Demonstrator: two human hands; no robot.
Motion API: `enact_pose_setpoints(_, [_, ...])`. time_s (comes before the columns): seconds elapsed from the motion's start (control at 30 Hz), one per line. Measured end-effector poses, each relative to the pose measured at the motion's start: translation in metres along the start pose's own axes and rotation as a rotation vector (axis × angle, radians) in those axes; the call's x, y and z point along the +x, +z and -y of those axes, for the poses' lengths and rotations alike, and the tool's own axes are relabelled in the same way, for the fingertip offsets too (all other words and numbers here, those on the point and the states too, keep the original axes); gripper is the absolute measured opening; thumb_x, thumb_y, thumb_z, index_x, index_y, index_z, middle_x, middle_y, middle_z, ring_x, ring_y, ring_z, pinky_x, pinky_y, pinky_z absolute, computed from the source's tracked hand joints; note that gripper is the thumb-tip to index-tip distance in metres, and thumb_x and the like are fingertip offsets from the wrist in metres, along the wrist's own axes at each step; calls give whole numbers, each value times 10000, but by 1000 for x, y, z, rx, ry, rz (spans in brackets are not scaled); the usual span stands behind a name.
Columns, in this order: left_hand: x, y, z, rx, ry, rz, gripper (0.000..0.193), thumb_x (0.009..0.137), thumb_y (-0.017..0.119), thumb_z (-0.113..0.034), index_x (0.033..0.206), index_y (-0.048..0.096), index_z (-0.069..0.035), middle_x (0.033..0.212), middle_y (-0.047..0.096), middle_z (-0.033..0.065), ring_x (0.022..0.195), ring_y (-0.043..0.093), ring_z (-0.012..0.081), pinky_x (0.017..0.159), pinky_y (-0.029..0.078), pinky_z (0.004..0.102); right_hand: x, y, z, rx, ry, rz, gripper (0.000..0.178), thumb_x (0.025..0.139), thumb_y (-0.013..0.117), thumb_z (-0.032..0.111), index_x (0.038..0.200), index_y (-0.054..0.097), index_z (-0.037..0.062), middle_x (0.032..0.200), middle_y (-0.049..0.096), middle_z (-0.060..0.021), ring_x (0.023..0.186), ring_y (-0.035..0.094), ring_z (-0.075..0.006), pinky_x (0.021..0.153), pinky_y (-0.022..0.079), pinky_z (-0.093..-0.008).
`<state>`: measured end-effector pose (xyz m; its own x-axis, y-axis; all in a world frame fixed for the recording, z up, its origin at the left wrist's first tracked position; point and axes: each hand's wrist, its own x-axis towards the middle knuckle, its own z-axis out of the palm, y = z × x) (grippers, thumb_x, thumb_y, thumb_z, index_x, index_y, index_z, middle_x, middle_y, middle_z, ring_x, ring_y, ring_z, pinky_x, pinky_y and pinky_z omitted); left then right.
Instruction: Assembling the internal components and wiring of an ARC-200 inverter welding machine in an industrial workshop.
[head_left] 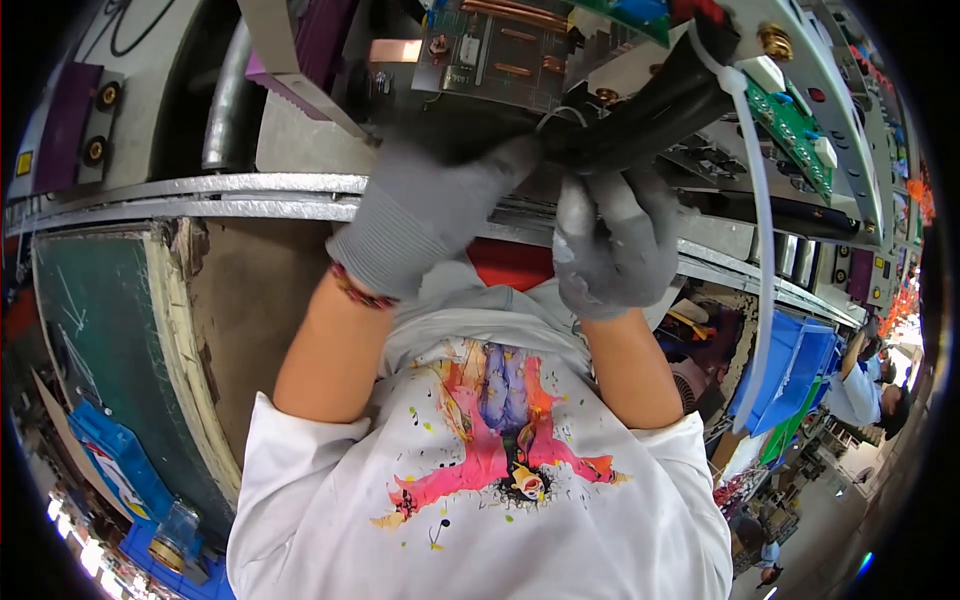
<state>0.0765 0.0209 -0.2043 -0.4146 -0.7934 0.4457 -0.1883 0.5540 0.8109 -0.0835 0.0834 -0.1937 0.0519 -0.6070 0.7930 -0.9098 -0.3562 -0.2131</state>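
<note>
At the black tube [655, 112], our left hand [425, 205] blurs, our right hand [615, 240] curls; we cannot tell what either pinches.

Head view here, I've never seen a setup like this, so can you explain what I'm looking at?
There's no robot: this single, curved picture comes from a fisheye camera on a person's head, looking down over their white shirt. The grey-gloved left hand and right hand are both at a thick black bundle; blur and overlap hide the exact grip. A white cable tie circles the bundle farther up, its long tail running down the picture. Beyond the silver rail are electronics, including a green circuit board at the right.
</note>
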Motion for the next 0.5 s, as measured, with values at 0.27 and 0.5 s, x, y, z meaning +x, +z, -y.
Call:
enact_pose_setpoints(0.27, [2,3,-20,-1247,-839,127,267,865,630,-127,1081,584,22,773,590,65,594,538,111,456,426,246,2,-12,-7,202,-73,13,274,682,779,42,940,687,59,891,644,-118,769,649,-273,645,526,-343])
enact_pose_setpoints(0.5, [-2,6,-20,-1275,-846,62,214,903,633,-172,964,594,29,672,540,29,504,461,84,459,381,221,7,-16,-12,342,43,109,282,676,821,72,930,701,86,844,636,-77,743,630,-231,612,509,-313])
